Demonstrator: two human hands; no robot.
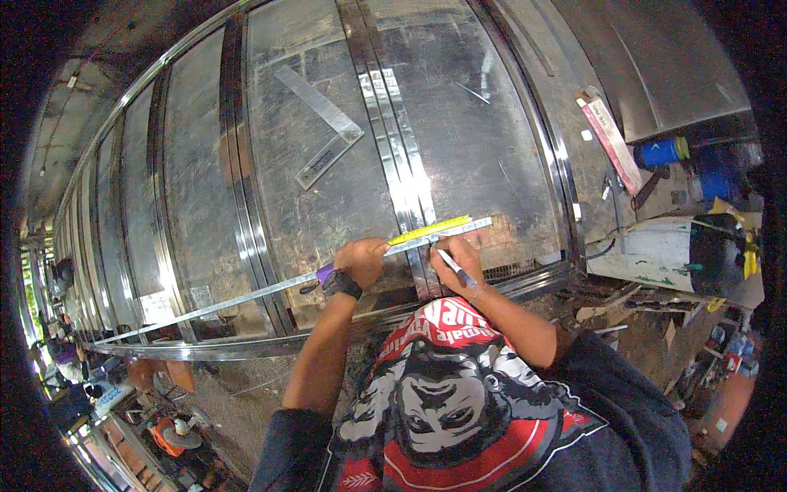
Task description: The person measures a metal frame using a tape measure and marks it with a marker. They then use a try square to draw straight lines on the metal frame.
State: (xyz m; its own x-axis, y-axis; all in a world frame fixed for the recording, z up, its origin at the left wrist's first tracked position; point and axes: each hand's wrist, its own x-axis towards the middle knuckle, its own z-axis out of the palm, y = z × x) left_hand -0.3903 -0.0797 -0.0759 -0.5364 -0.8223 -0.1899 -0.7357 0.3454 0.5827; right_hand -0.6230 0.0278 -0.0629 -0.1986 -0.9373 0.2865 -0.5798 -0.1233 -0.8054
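Observation:
My left hand (361, 261) is closed around a tape measure. Its yellow blade (430, 230) sticks out to the right, and a bit of purple case (325, 273) shows by the wrist. Alongside the blade runs a long thin metal bar (229, 302), which my left fingers also press on. A white marker pen (456, 268) is gripped in my right hand (461, 256), at a pair of shiny metal bars (412, 184) beneath the blade. My right fingers partly hide the pen's tip.
A large frame of shiny metal bars (243, 180) lies across a dark worktop (459, 156). On it rests a metal try square (332, 150). To the right are a long red-and-white box (611, 143) and a blue cylinder (660, 152). An orange power tool (170, 437) sits low on the left.

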